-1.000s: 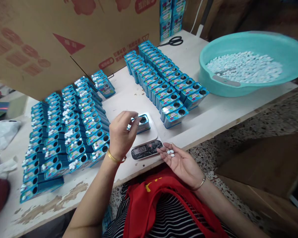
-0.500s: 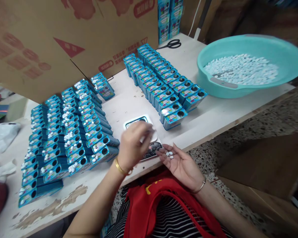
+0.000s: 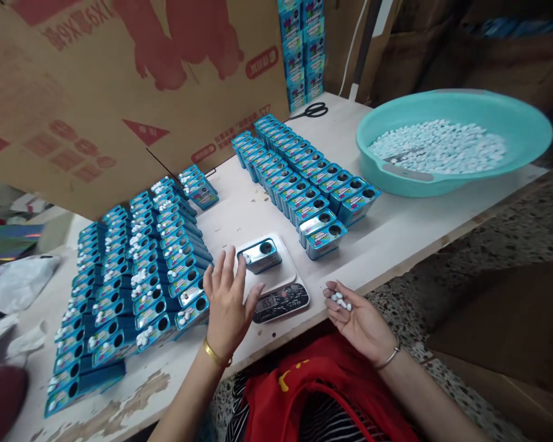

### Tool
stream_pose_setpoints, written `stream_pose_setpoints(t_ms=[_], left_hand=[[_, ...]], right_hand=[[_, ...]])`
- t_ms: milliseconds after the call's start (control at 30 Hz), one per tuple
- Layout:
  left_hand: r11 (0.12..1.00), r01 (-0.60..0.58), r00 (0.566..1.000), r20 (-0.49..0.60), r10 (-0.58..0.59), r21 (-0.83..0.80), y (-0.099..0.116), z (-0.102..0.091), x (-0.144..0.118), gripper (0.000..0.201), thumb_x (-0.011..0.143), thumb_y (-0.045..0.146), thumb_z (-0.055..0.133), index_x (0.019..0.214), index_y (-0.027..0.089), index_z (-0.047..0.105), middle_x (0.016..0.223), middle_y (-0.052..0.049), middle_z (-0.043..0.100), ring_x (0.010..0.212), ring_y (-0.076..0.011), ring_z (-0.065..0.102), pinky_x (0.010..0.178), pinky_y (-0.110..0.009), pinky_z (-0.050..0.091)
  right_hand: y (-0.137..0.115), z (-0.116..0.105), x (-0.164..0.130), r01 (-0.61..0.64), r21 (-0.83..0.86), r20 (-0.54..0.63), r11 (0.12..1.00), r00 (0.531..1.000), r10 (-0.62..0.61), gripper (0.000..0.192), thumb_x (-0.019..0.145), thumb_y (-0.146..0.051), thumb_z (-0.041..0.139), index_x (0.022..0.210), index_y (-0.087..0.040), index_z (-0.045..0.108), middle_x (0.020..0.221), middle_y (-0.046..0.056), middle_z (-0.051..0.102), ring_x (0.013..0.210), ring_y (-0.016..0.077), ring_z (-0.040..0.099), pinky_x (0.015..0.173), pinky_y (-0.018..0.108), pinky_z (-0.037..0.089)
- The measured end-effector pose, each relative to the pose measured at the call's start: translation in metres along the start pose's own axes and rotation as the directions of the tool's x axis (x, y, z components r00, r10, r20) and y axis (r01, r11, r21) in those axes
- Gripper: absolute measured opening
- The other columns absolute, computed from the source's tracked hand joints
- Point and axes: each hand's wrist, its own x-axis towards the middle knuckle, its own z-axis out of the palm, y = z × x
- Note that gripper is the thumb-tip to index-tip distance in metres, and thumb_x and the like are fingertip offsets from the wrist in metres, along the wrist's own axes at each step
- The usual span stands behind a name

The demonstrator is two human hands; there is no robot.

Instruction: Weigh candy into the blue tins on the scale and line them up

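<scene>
A blue tin (image 3: pixel 260 254) with a round hole in its lid stands on a small digital scale (image 3: pixel 283 302), with a few white candies on top at its left end. Just left of the scale, my left hand (image 3: pixel 228 301) is open, fingers spread, with nothing in it; its fingertips are close to the tin, and I cannot tell whether they touch. Right of the scale and over the table edge, my right hand (image 3: pixel 364 328) is turned palm up with fingers curled. Several small white candies (image 3: pixel 341 301) lie in it.
Rows of blue tins (image 3: pixel 150 313), many topped with candies, fill the left. More rows of tins (image 3: pixel 299 184) stand behind the scale. A turquoise basin (image 3: pixel 396 182) of white candies is at the right. Scissors (image 3: pixel 314 110) lie near a large cardboard box (image 3: pixel 203 80).
My left hand has moved from above the scale to its left and spread its fingers, uncovering the tin. My right hand has shifted right, its fingers curling more around the candies. The camera view has shifted.
</scene>
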Motion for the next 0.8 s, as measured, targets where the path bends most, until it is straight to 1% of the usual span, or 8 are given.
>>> stream_pose_setpoints(t_ms=[167, 300, 367, 433, 533, 600, 667, 800], left_hand=[[0.996, -0.081, 0.996, 0.049, 0.08, 0.026, 0.017, 0.003, 0.025, 0.04, 0.092, 0.034, 0.044, 0.127, 0.016, 0.048, 0.148, -0.014, 0.034, 0.139, -0.03, 0.026, 0.112, -0.053, 0.018], [0.995, -0.102, 0.994, 0.036, 0.102, 0.0, 0.019, -0.002, 0.045, 0.036, 0.091, 0.031, 0.045, 0.125, 0.017, 0.05, 0.141, -0.013, 0.044, 0.135, -0.0289, 0.033, 0.112, -0.053, 0.017], [0.997, -0.073, 0.995, 0.071, 0.074, -0.021, 0.014, -0.004, 0.053, 0.043, 0.088, 0.036, 0.051, 0.126, 0.017, 0.047, 0.134, -0.014, 0.051, 0.127, -0.0301, 0.043, 0.108, -0.052, 0.026], [0.995, -0.067, 0.976, 0.204, 0.081, -0.074, 0.004, -0.006, 0.061, 0.043, 0.086, 0.04, 0.054, 0.122, 0.017, 0.049, 0.119, -0.014, 0.06, 0.109, -0.0282, 0.056, 0.094, -0.046, 0.041], [0.979, -0.059, 0.933, 0.338, 0.124, -0.195, -0.023, -0.002, 0.086, 0.033, 0.086, 0.04, 0.053, 0.111, 0.018, 0.053, 0.096, -0.007, 0.064, 0.086, -0.0209, 0.06, 0.076, -0.034, 0.047], [0.976, -0.021, 0.962, 0.261, 0.078, -0.215, -0.051, 0.006, 0.114, 0.032, 0.086, 0.04, 0.053, 0.11, 0.018, 0.053, 0.096, -0.006, 0.063, 0.085, -0.019, 0.059, 0.075, -0.031, 0.046], [0.985, 0.022, 0.991, 0.133, 0.0, -0.168, -0.084, 0.019, 0.152, 0.032, 0.085, 0.037, 0.053, 0.111, 0.018, 0.053, 0.099, -0.007, 0.062, 0.088, -0.0192, 0.058, 0.078, -0.031, 0.046], [0.995, 0.101, 0.991, 0.084, -0.102, 0.009, -0.148, 0.055, 0.239, 0.036, 0.084, 0.034, 0.052, 0.115, 0.016, 0.053, 0.107, -0.009, 0.061, 0.098, -0.0217, 0.057, 0.086, -0.031, 0.044]], right_hand=[[-0.004, 0.001, 0.004, 0.033, -0.018, 0.034, 0.999, 0.999, -0.032, 0.012, 0.086, -0.017, 0.054, 0.082, -0.012, 0.064, 0.068, 0.001, 0.058, 0.046, 0.0029, 0.039, 0.038, 0.013, 0.037], [-0.011, -0.003, 0.008, 0.079, -0.023, 0.021, 0.997, 0.997, -0.078, 0.007, 0.078, -0.019, 0.064, 0.08, -0.013, 0.064, 0.068, 0.0, 0.056, 0.047, 0.0024, 0.039, 0.038, 0.012, 0.035], [-0.014, -0.005, 0.011, 0.141, -0.067, 0.01, 0.988, 0.99, -0.14, 0.013, 0.074, -0.023, 0.07, 0.081, -0.014, 0.065, 0.069, -0.001, 0.055, 0.047, 0.0018, 0.038, 0.038, 0.012, 0.033], [-0.016, -0.008, 0.015, 0.231, -0.161, 0.016, 0.96, 0.973, -0.232, 0.022, 0.07, -0.03, 0.075, 0.083, -0.015, 0.066, 0.068, -0.002, 0.054, 0.045, 0.0006, 0.035, 0.037, 0.011, 0.03], [-0.017, -0.013, 0.025, 0.39, -0.331, 0.025, 0.859, 0.914, -0.405, 0.034, 0.066, -0.04, 0.078, 0.086, -0.015, 0.066, 0.062, -0.005, 0.05, 0.043, -0.0007, 0.029, 0.035, 0.01, 0.025], [-0.015, -0.018, 0.034, 0.462, -0.42, -0.012, 0.781, 0.858, -0.514, 0.041, 0.065, -0.047, 0.077, 0.091, -0.017, 0.067, 0.059, -0.005, 0.048, 0.044, 0.0009, 0.033, 0.036, 0.01, 0.027], [-0.011, -0.024, 0.042, 0.496, -0.506, -0.056, 0.705, 0.797, -0.601, 0.048, 0.065, -0.054, 0.074, 0.097, -0.018, 0.067, 0.063, -0.002, 0.054, 0.051, 0.0052, 0.045, 0.042, 0.012, 0.037], [0.004, -0.033, 0.052, 0.514, -0.691, -0.026, 0.508, 0.685, -0.728, 0.054, 0.067, -0.059, 0.068, 0.102, -0.018, 0.069, 0.099, 0.008, 0.068, 0.087, 0.019, 0.063, 0.068, 0.02, 0.053]])
